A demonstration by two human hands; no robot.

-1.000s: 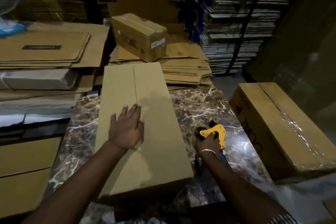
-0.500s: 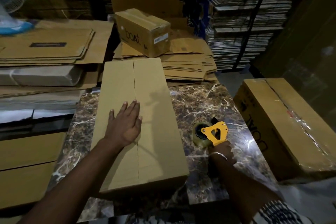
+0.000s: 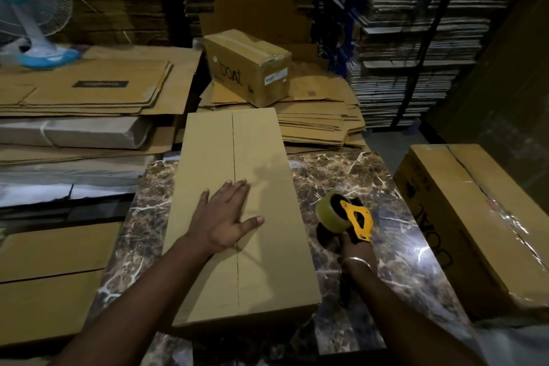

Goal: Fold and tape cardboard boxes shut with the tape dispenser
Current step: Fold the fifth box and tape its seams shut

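- Two hands are at work: the left hand [image 3: 225, 218] lies flat on the cardboard box [image 3: 237, 217], fingers straight and spread across the middle seam, pressing both flaps down and grasping nothing.
- The right hand [image 3: 355, 246] is clenched around the handle of the tape dispenser [image 3: 347, 218], just to the right of the box; whether the dispenser is raised from the bench [image 3: 341, 175] or touching it, I cannot tell.
- The step in hand, as I judge it, is to bring the dispenser to the seam and lay the first strip of tape.
- To do it well, the flat hand should hold the two flaps level and closed, so that the tape bridges both evenly.
- The tape should begin on the near end face of the box, a little below the edge, then run straight along the seam and finish over the far edge.
- The left hand lies on the line of the seam, so it must give way as the dispenser comes; otherwise the tape may wrinkle or stop short.
- The box is long, plain brown and closed, with a thin dark seam along the top and no tape on it that I can see.
- It lies lengthwise on the marbled bench, its far end passing over the bench edge.
- The dispenser has a yellow frame and carries a roll of clear tape.
- Beyond the far end of the box a taped box [image 3: 249, 67] sits on flat cardboard sheets [image 3: 320, 125].
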